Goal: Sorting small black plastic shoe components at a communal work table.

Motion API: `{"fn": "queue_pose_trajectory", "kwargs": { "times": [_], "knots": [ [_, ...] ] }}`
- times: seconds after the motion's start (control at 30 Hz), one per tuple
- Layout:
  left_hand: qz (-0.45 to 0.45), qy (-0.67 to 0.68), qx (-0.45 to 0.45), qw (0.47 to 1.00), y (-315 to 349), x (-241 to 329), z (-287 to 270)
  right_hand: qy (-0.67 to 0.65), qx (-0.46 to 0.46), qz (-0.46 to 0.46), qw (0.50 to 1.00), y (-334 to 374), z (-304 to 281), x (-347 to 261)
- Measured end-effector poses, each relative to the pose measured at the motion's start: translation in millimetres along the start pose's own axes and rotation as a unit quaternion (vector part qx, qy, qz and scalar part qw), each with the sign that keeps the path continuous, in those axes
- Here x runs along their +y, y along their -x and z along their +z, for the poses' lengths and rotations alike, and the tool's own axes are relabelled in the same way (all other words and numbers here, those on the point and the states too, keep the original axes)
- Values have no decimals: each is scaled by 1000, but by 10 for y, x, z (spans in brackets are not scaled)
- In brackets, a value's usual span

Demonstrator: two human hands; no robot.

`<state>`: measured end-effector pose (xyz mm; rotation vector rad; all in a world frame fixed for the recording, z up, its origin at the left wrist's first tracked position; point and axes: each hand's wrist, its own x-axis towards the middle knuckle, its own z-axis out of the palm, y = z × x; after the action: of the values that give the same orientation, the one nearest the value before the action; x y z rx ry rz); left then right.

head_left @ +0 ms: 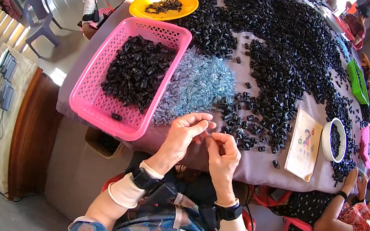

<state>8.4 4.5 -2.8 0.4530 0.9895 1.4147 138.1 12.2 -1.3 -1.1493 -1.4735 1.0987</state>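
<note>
Pinching a tiny darkish piece (207, 133), too small to identify, with both left hand (185, 134) and right hand (223, 157), near that glittery pale-blue wiry heap (204, 82). Fitting step, I reckon; next needs steady fingertips.

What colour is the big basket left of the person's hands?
Pink; the basket shows best in the head view.

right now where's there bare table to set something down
Bare tablecloth shows along the near edge between the right hand and the booklet, bordered beyond by black plastic pieces; a smaller patch lies beyond the booklet. Crowded: the middle, heaped with pieces, and the springs beside the pink basket.
</note>
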Motion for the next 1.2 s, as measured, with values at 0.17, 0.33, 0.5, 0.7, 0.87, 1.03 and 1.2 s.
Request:
{"fn": "queue_pose_trajectory", "kwargs": {
  "times": [0.17, 0.33, 0.5, 0.7, 0.87, 1.03, 1.2],
  "knots": [
    [11, -8, -12, 1000, 3, -49, -10, 10, -7, -13, 1000, 4, 13, 14],
    [11, -21, -26, 999, 36, -46, 7, -2, 2, -12, 1000, 8, 8, 11],
    [28, -72, -43, 996, 36, -74, -52, -39, 1, 7, 999, 12, -30, -29],
    [48, -85, -57, 994, 71, -78, -45, -2, -11, -13, 1000, -70, -112, -48],
    [47, -135, -102, 985, 34, -77, -116, 109, -66, -116, 985, -113, -177, -85],
    [23, -34, -69, 997, 43, -30, -59, 89, -75, -96, 989, -107, -188, -137],
    [-11, 7, -41, 999, 24, -41, -60, -10, -60, -43, 997, -110, -149, -80]
  ]
}}
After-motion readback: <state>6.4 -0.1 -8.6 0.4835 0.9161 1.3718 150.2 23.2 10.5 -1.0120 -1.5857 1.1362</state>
